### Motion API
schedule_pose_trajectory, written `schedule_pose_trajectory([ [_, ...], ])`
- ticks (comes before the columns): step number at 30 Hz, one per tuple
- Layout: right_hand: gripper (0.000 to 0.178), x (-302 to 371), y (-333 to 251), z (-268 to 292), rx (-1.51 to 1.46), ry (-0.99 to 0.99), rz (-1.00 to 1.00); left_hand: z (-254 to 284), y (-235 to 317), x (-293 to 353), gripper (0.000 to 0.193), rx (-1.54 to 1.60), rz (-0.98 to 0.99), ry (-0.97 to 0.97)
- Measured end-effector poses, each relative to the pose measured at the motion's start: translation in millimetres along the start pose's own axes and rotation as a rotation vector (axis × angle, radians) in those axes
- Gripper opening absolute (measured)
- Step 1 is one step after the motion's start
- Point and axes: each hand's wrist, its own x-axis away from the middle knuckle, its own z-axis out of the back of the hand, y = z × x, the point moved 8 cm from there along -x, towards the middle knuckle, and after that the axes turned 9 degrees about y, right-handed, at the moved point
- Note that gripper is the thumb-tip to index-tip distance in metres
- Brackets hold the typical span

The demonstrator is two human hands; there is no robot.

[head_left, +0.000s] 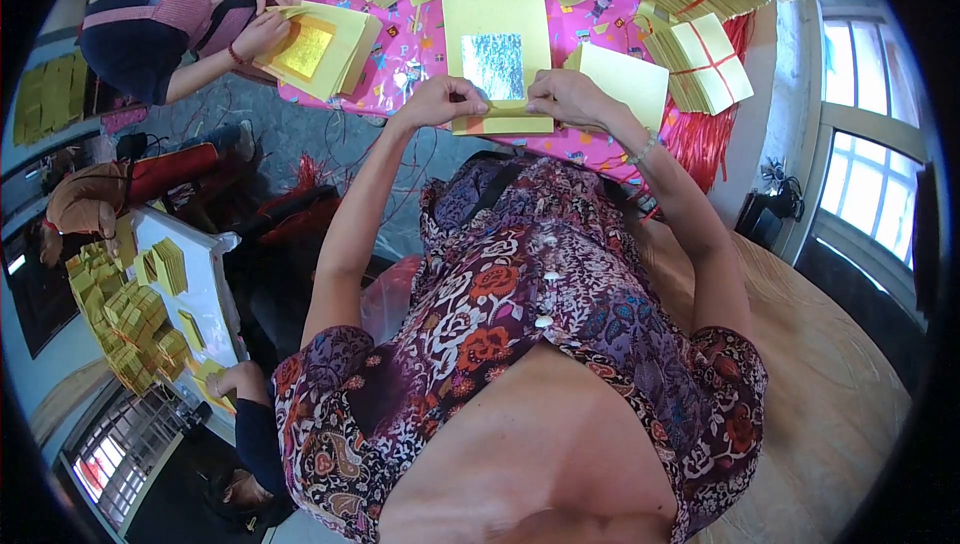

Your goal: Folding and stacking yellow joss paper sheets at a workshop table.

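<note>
A yellow paper sheet (495, 16) with a square of silver foil (492, 64) lies before me on a pink patterned table cover (405, 44). My left hand (447, 101) pinches the left part of the sheet's near edge. At the right part of that edge, my right hand (570, 99) has its fingers closed on the paper too. Between both hands the near strip (505, 119) looks turned up or folded over. Whether more sheets lie beneath it, I cannot tell.
A stack of yellow paper (625, 84) sits beside my right hand. Tied bundles (705, 62) and red strands (698, 149) lie further right. A co-worker's hand (262, 36) holds gold-foiled papers (305, 49) at left. Other people work by a white table (222, 294) with yellow bundles.
</note>
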Motion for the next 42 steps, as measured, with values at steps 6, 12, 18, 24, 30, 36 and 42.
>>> schedule_pose_trajectory([
  [6, 0.025, 0.1, -1.2, 6.5, 0.035, 0.061, 0.04, 7.1, 43.0, 24.4, 0.036, -0.331, -0.339, 0.21],
  [12, 0.027, -2.8, -17.0, 38.0, 0.073, 0.08, 0.063, 33.6, 50.1, 30.4, 0.058, -0.647, -0.485, 0.361],
  [18, 0.026, -0.2, -24.2, 69.4, -0.378, 0.091, -0.055, 52.6, 45.1, 7.0, 0.029, -0.576, -0.384, 0.42],
  [24, 0.05, 5.6, -6.6, 75.1, -0.386, 0.268, -0.102, 59.2, 57.7, 0.7, 0.024, -0.409, -0.345, 0.482],
  [30, 0.028, 3.7, 27.5, 55.3, -0.252, 0.586, -0.316, 55.3, 47.7, -0.6, 0.023, -0.346, -0.134, 0.502],
  [36, 0.03, 12.1, 26.7, 49.5, -0.148, 0.572, -0.445, 36.5, 19.1, 6.7, 0.041, 0.031, -0.066, 0.679],
  [42, 0.029, 15.9, 31.6, 38.7, -0.077, 0.575, -0.448, 28.3, 32.2, 17.4, 0.068, -0.077, -0.073, 0.766],
])
